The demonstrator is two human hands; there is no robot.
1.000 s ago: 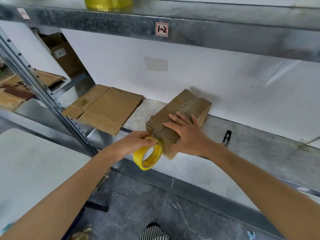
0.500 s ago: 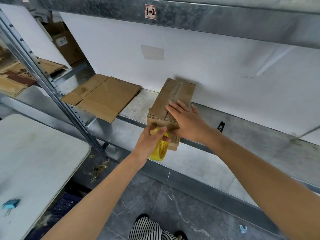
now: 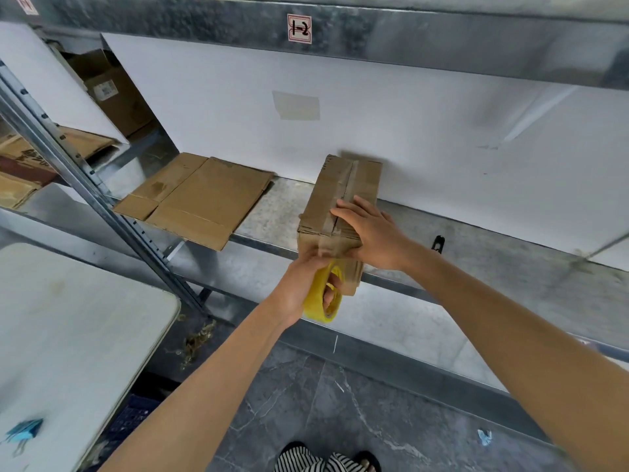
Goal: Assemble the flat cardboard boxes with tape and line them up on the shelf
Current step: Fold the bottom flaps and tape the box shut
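Cardboard box [image 3: 343, 199] sits lengthwise on the metal shelf [image 3: 493, 267], its far end close to the white back panel [image 3: 408, 131] and its near end at the shelf's front edge, seeming to jut a little past it. A glossy strip of tape runs along the top seam where the flaps meet.

The right hand [image 3: 372, 233] lies flat on the top of the box near its front right corner. Its fingers [image 3: 347, 212] are straight and only slightly spread, their tips resting along the seam. The thumb drops over the front edge onto the near face.

The left hand [image 3: 299, 284] is just below and in front of that near face, gripping the yellow tape roll [image 3: 320, 301]. Its fingers are curled through the roll's core, and the roll hangs on edge against the lower part of the box front. The top of this hand is blurred where it meets the box, so whether the thumb is pressing tape down cannot be told.

Left of the box, apart from it, flat cardboard [image 3: 204, 195] lies on the same shelf, one corner overhanging the front. To the right a small black tool [image 3: 438, 242] rests on the shelf. A "1-2" label [image 3: 299, 28] is stuck on the beam above. A white table [image 3: 68, 318] stands at lower left.
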